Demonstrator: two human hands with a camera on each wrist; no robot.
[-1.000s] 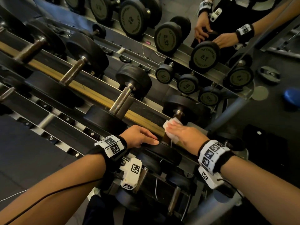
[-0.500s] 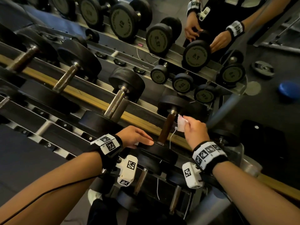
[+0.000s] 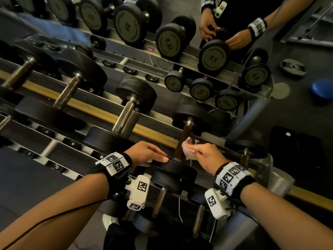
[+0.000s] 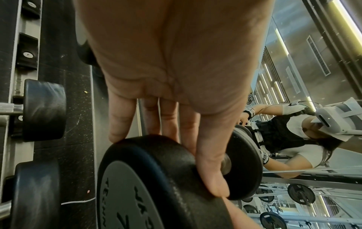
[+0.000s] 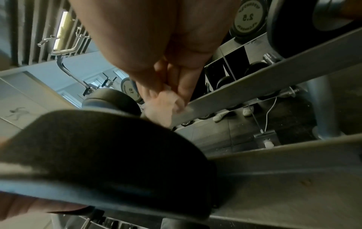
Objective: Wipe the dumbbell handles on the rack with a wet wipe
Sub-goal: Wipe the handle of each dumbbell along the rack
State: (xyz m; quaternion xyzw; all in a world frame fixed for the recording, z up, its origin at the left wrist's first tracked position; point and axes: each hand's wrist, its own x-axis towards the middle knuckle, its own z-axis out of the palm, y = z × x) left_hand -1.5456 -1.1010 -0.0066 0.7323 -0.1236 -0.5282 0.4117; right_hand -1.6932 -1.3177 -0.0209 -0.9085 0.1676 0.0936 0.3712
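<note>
Mirror [image 4: 293,124] in left wrist view only, right hand [image 3: 207,156] pinching wipe [image 3: 188,150]

Both bare arms reach forward, each with a band on the wrist. The left hand [image 3: 146,153] lies flat with straight fingers [image 4: 121,119] and thumb pressing down. The right hand [image 3: 207,156] is curled, with its fingertips pinched together around something white.
</note>
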